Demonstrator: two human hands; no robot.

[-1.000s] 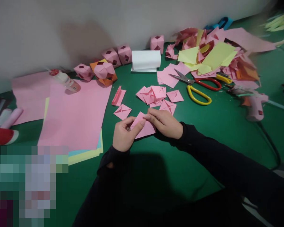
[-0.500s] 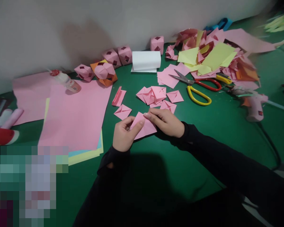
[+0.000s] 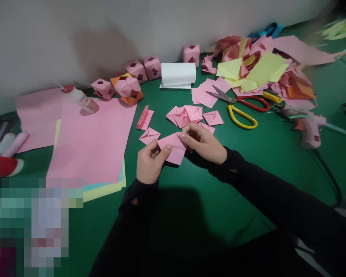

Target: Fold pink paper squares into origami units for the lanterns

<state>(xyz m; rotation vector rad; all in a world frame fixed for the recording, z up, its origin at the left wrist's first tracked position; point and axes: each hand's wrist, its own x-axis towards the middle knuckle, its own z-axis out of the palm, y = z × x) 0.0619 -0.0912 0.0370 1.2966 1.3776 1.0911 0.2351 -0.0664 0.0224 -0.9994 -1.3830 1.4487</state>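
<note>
A square of pink paper [image 3: 177,154] with a crease across it is held up between my two hands, just above the green table. My left hand [image 3: 150,163] pinches its left side, thumb on top and fingers behind. At the upper right corner, my right hand [image 3: 206,144] grips the sheet between thumb and fingertips. Beyond the hands lies a pile of folded pink paper pieces [image 3: 187,115], with single folded pieces [image 3: 213,117] beside it. Closer to my left hand are another folded piece [image 3: 150,135] and one standing on edge [image 3: 144,117].
Scissors [image 3: 233,100] lie open on the right, near a glue gun [image 3: 310,127] with its cord. Paper scraps [image 3: 262,69] are heaped behind them. Large pink sheets [image 3: 92,146] cover the left, with a bottle [image 3: 80,99] on them. Folded paper balls [image 3: 152,67] line the wall.
The pink square has been turned in my hands, so its edges point differently. My right hand has shifted its hold to the upper right corner and lifted slightly.
</note>
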